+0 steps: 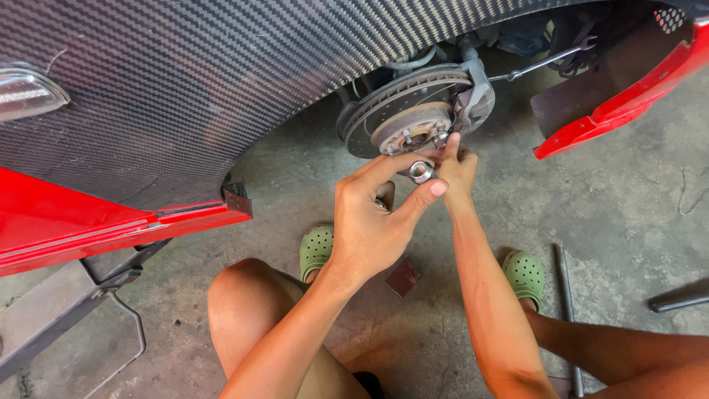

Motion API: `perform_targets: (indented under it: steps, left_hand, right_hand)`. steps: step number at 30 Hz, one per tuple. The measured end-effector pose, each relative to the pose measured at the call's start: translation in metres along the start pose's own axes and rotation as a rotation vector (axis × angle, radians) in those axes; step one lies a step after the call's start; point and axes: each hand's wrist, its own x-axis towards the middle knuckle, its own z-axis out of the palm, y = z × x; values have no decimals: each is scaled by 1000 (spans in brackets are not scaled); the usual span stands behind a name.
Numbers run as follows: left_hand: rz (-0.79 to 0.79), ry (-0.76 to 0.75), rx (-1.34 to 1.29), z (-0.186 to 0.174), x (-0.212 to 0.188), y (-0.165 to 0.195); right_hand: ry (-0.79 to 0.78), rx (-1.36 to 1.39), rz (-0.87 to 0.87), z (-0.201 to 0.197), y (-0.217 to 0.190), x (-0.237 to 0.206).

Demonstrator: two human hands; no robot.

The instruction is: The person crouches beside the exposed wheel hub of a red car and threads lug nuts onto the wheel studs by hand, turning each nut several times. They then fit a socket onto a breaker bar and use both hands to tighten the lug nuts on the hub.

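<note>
Left hand (369, 222) pinches a silver lug nut (421, 172) between thumb and fingers; right hand (454, 164) fingertips press a stud on the brake disc hub (410, 122), above concrete floor (591, 207).

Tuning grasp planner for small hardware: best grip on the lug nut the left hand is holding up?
Pinch the lug nut across its outer flats, probably from the sides, as the left hand does with thumb and forefinger. Its open bore faces the camera, so the flats give parallel faces and the threaded hole stays clear. The right hand is at the hub, so approach from the left.
</note>
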Motion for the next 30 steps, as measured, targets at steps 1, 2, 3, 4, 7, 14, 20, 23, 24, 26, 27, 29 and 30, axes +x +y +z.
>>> perform_targets:
  steps: [1, 2, 3, 4, 7, 14, 20, 23, 24, 26, 27, 29, 30]
  left_hand:
    - [-1, 1, -4, 0, 0, 0]
    - [-6, -1, -6, 0, 1, 0]
    - [-10, -4, -11, 1, 1, 1]
    - [-10, -11, -3, 1, 1, 1]
    - [-21, -11, 19, 1, 1, 1]
    - [-8, -1, 27, 2, 0, -1]
    - [-1, -3, 30, 1, -1, 0]
    - [19, -2, 34, 1, -2, 1]
    - [34, -3, 40, 2, -1, 1]
    - [14, -9, 29, 2, -1, 1]
    - [-1, -8, 23, 2, -1, 1]
    - [3, -11, 18, 2, -1, 1]
    - [7, -13, 17, 2, -1, 1]
  right_hand:
    - [-7, 16, 96, -2, 2, 4]
    - [-13, 32, 197, -4, 4, 6]
    - [-13, 51, 236, -6, 5, 9]
    - [-14, 71, 269, -8, 6, 12]
    - [-52, 150, 371, -13, 6, 17]
    - [18, 408, 394, -13, 0, 13]
    - [-19, 307, 247, -8, 6, 11]
    - [67, 201, 365, -8, 14, 21]
    - [23, 209, 392, -9, 17, 23]
    - [-75, 221, 443, -13, 21, 27]
    - [-97, 262, 477, -14, 22, 28]
    - [-133, 349, 545, -16, 20, 28]
    - [-154, 370, 574, -15, 17, 27]
